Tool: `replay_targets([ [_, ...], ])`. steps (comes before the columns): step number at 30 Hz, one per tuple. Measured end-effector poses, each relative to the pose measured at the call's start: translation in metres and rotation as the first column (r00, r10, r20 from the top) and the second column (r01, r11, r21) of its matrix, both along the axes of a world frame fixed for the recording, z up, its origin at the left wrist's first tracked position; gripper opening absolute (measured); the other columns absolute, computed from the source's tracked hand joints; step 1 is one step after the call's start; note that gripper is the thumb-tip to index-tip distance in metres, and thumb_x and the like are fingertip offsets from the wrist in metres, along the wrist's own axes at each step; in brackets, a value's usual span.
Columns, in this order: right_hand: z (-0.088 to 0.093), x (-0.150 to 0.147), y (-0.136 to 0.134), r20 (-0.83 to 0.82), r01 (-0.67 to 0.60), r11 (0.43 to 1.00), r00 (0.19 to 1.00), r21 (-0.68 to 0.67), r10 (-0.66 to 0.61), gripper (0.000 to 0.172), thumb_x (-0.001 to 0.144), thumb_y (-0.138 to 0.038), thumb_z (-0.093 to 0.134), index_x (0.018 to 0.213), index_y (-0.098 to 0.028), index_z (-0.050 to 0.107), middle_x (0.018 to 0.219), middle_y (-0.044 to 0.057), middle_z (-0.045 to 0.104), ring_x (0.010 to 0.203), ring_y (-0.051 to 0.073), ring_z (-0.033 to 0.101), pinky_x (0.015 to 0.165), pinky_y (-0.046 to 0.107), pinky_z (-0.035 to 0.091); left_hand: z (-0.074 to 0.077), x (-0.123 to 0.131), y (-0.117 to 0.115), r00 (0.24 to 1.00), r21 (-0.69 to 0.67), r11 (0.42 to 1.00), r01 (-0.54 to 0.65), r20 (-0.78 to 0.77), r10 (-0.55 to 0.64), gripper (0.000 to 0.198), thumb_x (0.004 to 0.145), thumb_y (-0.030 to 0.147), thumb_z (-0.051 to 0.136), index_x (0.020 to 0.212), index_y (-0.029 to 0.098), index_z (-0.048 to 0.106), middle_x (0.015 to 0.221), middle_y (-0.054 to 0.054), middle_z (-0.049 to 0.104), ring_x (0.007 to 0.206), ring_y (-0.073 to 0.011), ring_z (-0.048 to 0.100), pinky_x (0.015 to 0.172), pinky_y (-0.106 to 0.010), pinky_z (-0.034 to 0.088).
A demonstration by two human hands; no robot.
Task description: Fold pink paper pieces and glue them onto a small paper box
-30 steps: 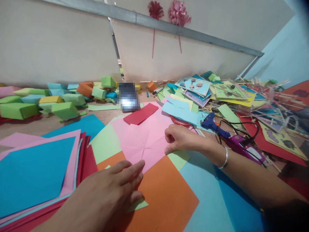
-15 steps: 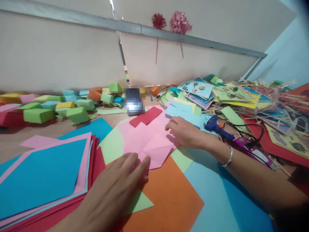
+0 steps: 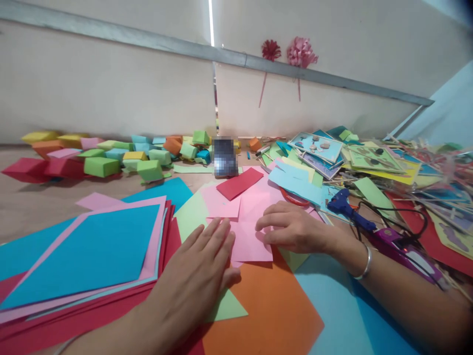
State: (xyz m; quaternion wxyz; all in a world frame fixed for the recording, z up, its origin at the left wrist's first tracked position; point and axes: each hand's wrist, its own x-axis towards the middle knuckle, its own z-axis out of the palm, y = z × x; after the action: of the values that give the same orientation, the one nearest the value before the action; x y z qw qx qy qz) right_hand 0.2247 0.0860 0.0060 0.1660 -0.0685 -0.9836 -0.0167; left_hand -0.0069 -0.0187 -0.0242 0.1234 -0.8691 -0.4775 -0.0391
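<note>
A creased pink paper (image 3: 252,246) lies in front of me on top of other coloured sheets. My left hand (image 3: 205,266) is open and lies flat, its fingertips touching the left side of this paper. At the paper's right side is my right hand (image 3: 291,228), open with its fingers loosely bent and nothing visible in them. A small red paper strip (image 3: 239,183) rests just beyond the pink paper. Beneath are an orange sheet (image 3: 273,305) and a light green sheet (image 3: 190,212).
To the left sits a stack of blue, pink and red sheets (image 3: 92,256). Folded paper boxes (image 3: 101,167) line the wall. A phone-like blurred object (image 3: 224,158) stands behind. On the right are a blue glue gun (image 3: 342,201), a purple power strip (image 3: 399,246) and light blue papers (image 3: 291,180).
The pink paper has been turned and its near edge now lies straighter. My right hand has come nearer to me. The camera view has swung left, and a red handle shows behind the right hand.
</note>
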Motion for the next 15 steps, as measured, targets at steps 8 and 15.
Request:
replay_targets([
  [8,-0.003,0.001,0.000,-0.013,-0.078,0.995,0.997,-0.066,0.078,0.018,0.094,-0.008,0.049,0.094,-0.017,0.064,0.102,0.005,0.072,0.101,0.016,0.060,0.083,0.031,0.042,-0.008,0.003,-0.021,0.999,0.026,0.999,0.047,0.015,-0.047,0.044,0.093,0.037,0.048,0.122,0.008,0.066,0.128,-0.020,0.064,0.112,-0.0364,0.064,0.089,-0.050,0.054],
  [15,-0.012,-0.004,0.003,-0.086,-0.017,0.910,0.996,-0.414,-0.021,0.031,0.098,-0.039,0.049,0.080,-0.018,0.063,0.079,0.006,0.068,0.078,0.015,0.060,0.075,0.029,0.045,-0.014,0.002,-0.019,0.995,0.079,0.993,0.086,0.046,-0.089,0.057,0.094,0.051,0.045,0.120,0.005,0.068,0.127,-0.023,0.062,0.116,-0.0394,0.062,0.091,-0.052,0.051],
])
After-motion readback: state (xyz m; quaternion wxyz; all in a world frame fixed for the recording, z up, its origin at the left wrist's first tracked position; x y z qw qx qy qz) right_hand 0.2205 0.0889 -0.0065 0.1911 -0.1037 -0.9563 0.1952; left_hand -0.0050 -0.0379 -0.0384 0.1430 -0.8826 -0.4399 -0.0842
